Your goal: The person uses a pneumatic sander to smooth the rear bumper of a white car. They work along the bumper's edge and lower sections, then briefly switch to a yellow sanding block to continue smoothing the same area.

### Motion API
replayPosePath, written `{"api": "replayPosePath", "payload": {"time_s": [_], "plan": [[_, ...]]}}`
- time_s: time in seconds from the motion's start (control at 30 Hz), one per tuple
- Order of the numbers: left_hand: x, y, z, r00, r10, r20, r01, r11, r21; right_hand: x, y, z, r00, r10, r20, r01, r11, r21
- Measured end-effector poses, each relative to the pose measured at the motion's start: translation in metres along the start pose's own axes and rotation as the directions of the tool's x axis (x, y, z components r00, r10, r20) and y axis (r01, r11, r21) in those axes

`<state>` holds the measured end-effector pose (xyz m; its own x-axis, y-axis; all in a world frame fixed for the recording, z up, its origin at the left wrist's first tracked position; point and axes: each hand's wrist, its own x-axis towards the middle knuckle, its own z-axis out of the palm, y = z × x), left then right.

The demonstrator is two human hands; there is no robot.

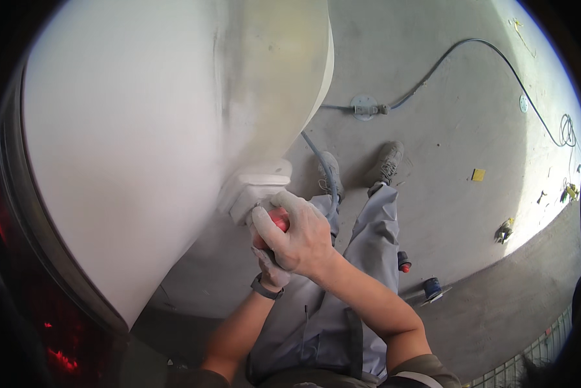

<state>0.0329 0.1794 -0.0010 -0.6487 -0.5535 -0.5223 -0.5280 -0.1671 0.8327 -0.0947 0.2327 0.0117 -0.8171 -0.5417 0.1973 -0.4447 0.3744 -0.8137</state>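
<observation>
Both my hands are closed on a power sander (251, 187), whose dust-whitened head rests against the lower edge of a large white vehicle body panel (129, 136). A red part of its body shows between my fingers. My right hand (306, 236), powdered with white dust, wraps over the top of the grip. Underneath, my left hand (274, 270) supports it; most of its fingers are hidden, and a dark watch (266, 288) circles that wrist. A yellowish-beige sanded strip (271, 71) runs down the panel just above the sander.
A grey hose (322, 158) passes beside my legs. On the concrete floor a dark hose (497, 50) runs from a coupling (371, 110) to a coil at right. A yellow square pad (478, 175), a blue cylindrical object (432, 288) and a red-and-black object (403, 262) lie there. Dark red lamp (61, 359) at lower left.
</observation>
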Motion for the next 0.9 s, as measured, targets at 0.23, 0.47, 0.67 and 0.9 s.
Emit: {"api": "replayPosePath", "payload": {"time_s": [0.23,0.47,0.67,0.9], "plan": [[0.046,0.033,0.070,0.980,0.000,0.199,0.105,0.849,-0.517,0.069,0.025,-0.067,0.969,0.206,0.140,-0.189,0.974,-0.123],[0.016,0.034,0.042,0.993,0.000,0.117,0.037,0.949,-0.314,0.046,0.004,-0.043,0.970,0.153,0.187,-0.143,0.988,-0.062],[0.018,0.006,0.031,0.992,0.079,0.102,-0.066,0.990,-0.125,0.047,0.008,-0.048,0.970,0.176,0.166,-0.170,0.984,-0.049],[0.015,-0.004,0.045,0.999,-0.004,0.033,0.013,0.966,-0.259,0.050,0.008,-0.055,0.951,0.179,0.252,-0.149,0.980,-0.131]]}}
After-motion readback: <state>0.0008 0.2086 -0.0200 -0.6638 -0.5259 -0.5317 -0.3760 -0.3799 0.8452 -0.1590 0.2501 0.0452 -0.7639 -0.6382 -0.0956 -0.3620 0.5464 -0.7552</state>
